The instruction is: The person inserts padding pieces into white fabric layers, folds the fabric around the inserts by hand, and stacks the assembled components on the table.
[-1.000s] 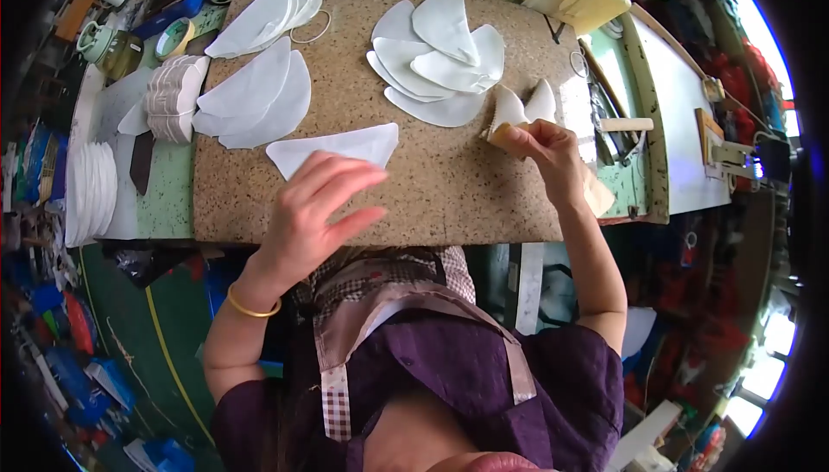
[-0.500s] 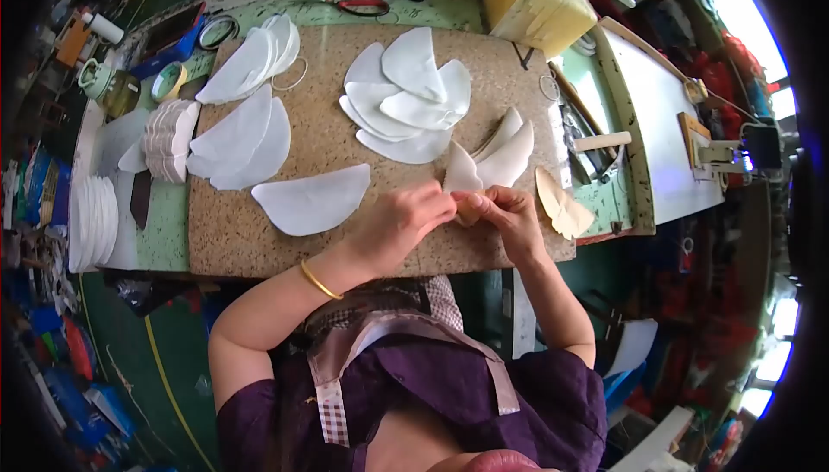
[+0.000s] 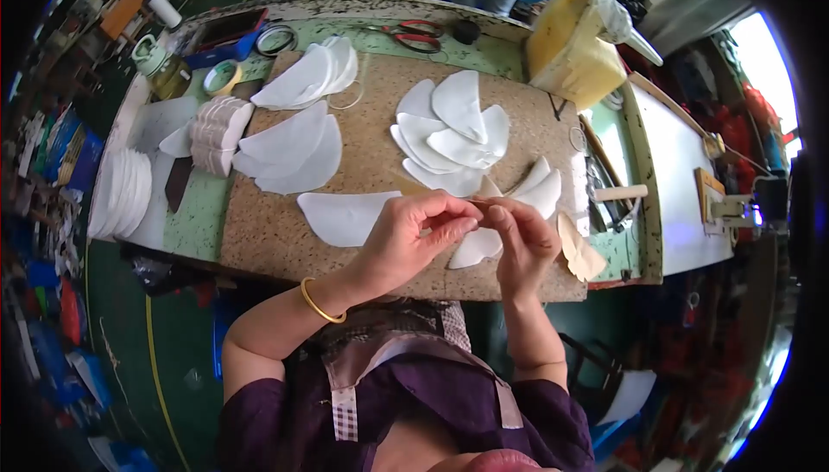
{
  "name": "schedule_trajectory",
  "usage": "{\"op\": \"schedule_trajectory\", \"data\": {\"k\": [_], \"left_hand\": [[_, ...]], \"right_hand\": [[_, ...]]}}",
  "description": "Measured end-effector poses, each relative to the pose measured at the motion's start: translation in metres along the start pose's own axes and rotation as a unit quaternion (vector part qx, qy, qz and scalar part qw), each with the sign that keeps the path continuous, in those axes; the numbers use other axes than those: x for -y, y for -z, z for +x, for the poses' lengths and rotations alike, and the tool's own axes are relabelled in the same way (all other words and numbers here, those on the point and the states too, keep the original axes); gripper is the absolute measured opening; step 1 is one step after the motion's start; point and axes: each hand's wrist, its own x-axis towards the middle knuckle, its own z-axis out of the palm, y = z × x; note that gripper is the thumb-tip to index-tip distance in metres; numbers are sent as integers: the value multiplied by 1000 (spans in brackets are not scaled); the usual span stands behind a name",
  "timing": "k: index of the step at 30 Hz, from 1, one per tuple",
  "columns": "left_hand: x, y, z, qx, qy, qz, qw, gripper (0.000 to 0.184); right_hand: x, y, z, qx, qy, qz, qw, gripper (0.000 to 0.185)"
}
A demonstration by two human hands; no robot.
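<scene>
My left hand (image 3: 419, 234), with a gold bangle (image 3: 323, 301) on its wrist, is closed in a pinch. Fingertip to fingertip with it, my right hand (image 3: 523, 243) pinches too. Between them shows a bit of something thin, too small to name. Under and behind my right hand lie white curved pieces (image 3: 542, 193), partly hidden by the fingers. One pale piece (image 3: 475, 249) rests on the speckled board (image 3: 380, 148) just below the fingertips. Partly behind my left hand is a flat white half-moon piece (image 3: 341, 217).
Fanned white pieces (image 3: 453, 139) lie beyond my hands, with more stacks at left. A tan piece (image 3: 579, 247) is right of my right hand. Red-handled scissors (image 3: 418, 36) and a yellow container (image 3: 574, 44) stand at the back. A wooden-handled tool (image 3: 620, 193) lies right.
The view has shifted, so the table sits lower and further right. My hands have come up off the white pieces, fingertips still together, and a pale piece now lies beneath them.
</scene>
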Motion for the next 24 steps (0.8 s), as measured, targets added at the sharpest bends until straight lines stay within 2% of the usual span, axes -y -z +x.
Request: {"op": "schedule_trajectory", "data": {"k": [2, 3, 5, 7, 9, 12, 13, 16, 18, 20, 23, 24], "left_hand": [[-3, 13, -7, -67, 1, 43, 997, 12], [-5, 17, -11, -95, -21, 56, 994, 11], [-8, 29, -20, -90, -8, 74, 993, 11], [-10, 35, -23, -92, -7, 86, 992, 10], [-14, 43, -26, -87, 17, 41, 995, 11], [-13, 52, -29, -81, 43, -9, 996, 10], [-11, 54, -30, -77, 51, -23, 995, 10], [-10, 52, -35, -94, 2, 0, 996, 10], [-14, 50, -34, -128, -77, 123, 981, 7], [-16, 46, -34, -169, -164, 250, 939, 10], [-11, 48, -37, -138, -160, 205, 956, 14], [-9, 51, -41, -125, -148, 183, 964, 14]], "right_hand": [[5, -20, -2, 50, -12, -7, 999, 11], [5, -29, -3, 46, -21, 42, 998, 13], [6, -47, -7, 36, -42, 134, 989, 16], [4, -52, -8, 67, -42, 84, 993, 17], [9, -54, -5, 101, -45, 51, 993, 16], [6, -52, -3, 171, 58, -90, 979, 22], [10, -53, -1, 180, 56, -86, 978, 26], [17, -59, 0, 175, 165, -174, 955, 27], [18, -67, -1, 146, 205, -200, 947, 28], [17, -72, -5, 125, 223, -231, 939, 28], [11, -67, -12, 130, 96, -195, 967, 21], [4, -68, -16, 104, 13, -75, 992, 18]]}}
